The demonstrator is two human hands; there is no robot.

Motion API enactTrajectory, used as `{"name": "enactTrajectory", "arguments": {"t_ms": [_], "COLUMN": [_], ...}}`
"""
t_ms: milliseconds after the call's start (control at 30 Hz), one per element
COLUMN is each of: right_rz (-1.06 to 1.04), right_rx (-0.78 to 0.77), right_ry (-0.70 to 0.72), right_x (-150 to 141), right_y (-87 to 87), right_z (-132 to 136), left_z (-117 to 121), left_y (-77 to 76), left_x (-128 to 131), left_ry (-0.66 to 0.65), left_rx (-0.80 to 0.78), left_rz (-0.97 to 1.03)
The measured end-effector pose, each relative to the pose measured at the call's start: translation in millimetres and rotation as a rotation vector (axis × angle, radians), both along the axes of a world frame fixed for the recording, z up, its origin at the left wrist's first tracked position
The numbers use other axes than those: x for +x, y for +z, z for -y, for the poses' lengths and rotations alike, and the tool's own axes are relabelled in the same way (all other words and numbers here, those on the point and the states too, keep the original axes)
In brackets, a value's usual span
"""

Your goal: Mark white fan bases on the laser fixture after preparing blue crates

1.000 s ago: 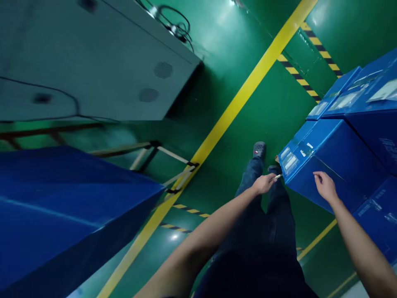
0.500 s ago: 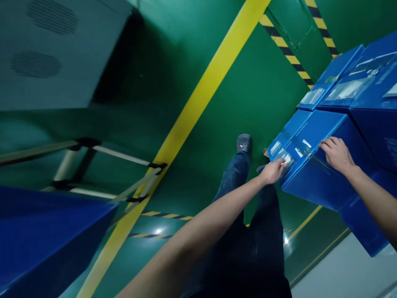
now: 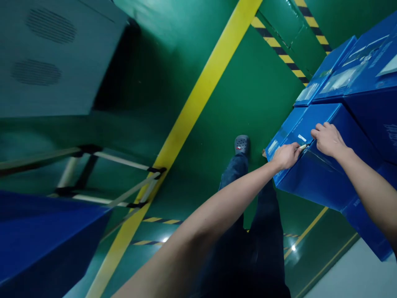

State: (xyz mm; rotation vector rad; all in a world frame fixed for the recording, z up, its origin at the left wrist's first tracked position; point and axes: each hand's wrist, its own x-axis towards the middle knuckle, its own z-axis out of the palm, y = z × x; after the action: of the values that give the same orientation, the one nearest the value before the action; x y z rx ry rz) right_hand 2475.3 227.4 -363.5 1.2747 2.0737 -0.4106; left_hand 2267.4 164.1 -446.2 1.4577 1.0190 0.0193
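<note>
A blue box [image 3: 335,161] stands at the right with its top face towards me. Pinched in my left hand [image 3: 285,156] is a slim cream-coloured tool [image 3: 301,147]. Its dark tip meets the near top edge of that box, by a white label [image 3: 301,138]; the tip is too small to make out fully. My right hand [image 3: 329,138] is closed, with bent fingertips gripping the same edge just beyond the tool. Part of the box's top lies hidden behind my left hand.
More blue boxes [image 3: 369,68] with clear pouches stand against it at the upper right. A pale tubular frame [image 3: 124,160] and another blue box [image 3: 46,231] are at the left. A grey vented cabinet [image 3: 62,54] fills the upper left. A yellow line [image 3: 201,87] crosses the green floor.
My left hand has moved right and up along the box's edge, bringing the cream-coloured tool towards my right hand. My right hand has shifted slightly left and up in view.
</note>
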Motion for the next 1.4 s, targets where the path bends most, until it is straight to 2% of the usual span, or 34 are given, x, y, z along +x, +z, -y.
{"name": "enactTrajectory", "arguments": {"t_ms": [100,267,333,400,467,567,633,667,733,833,867,933,967,1033,1133,1200,1267,1333,1400], "right_rz": [-0.029,-0.061,-0.062,-0.052,-0.038,-0.082,-0.195,-0.268,-0.406,-0.444,-0.379,-0.114,-0.003,0.177,0.301,0.316,0.295,0.260,0.218], "right_rx": [0.006,0.057,0.065,0.060,0.047,0.061,0.122,0.173,0.298,0.459,0.490,0.520,0.547,0.596,0.636,0.634,0.629,0.628,0.629], "right_ry": [-0.044,-0.049,-0.074,-0.113,-0.153,-0.202,-0.283,-0.358,-0.564,-0.959,-1.116,-1.461,-1.575,-1.744,-1.883,-1.926,-1.933,-1.923,-1.904], "right_x": [5,11,11,11,9,4,0,-1,2,28,43,79,98,137,188,214,231,242,249], "right_y": [-2.6,-15.8,-18.4,-16.8,-10.7,4.8,16.5,21.7,29.1,32.0,32.2,33.9,35.6,39.4,37.6,27.6,12.5,-2.7,-13.6], "right_z": [4,12,13,12,8,7,22,36,82,182,220,292,326,383,447,478,503,524,542], "left_z": [-8,-43,-48,-39,-17,23,44,52,64,84,90,102,107,112,114,117,124,137,154], "left_y": [4.7,14.2,16.6,17.9,18.4,17.5,16.2,15.5,14.1,11.3,10.4,9.8,10.5,13.9,21.2,25.0,27.7,29.6,31.1], "left_x": [5,12,11,4,-9,-40,-64,-77,-100,-123,-127,-125,-118,-95,-35,10,49,77,92], "left_ry": [-0.070,-0.265,-0.333,-0.388,-0.455,-0.536,-0.551,-0.556,-0.554,-0.503,-0.465,-0.356,-0.290,-0.155,0.010,0.088,0.128,0.137,0.133], "left_rx": [0.055,0.166,0.183,0.132,0.040,-0.056,-0.077,-0.081,-0.071,-0.057,-0.066,-0.077,-0.079,-0.071,-0.030,0.003,0.021,0.055,0.120], "left_rz": [0.006,-0.061,-0.063,-0.076,-0.100,-0.114,-0.104,-0.098,-0.113,-0.229,-0.267,-0.303,-0.299,-0.247,-0.140,-0.108,-0.172,-0.305,-0.409]}}
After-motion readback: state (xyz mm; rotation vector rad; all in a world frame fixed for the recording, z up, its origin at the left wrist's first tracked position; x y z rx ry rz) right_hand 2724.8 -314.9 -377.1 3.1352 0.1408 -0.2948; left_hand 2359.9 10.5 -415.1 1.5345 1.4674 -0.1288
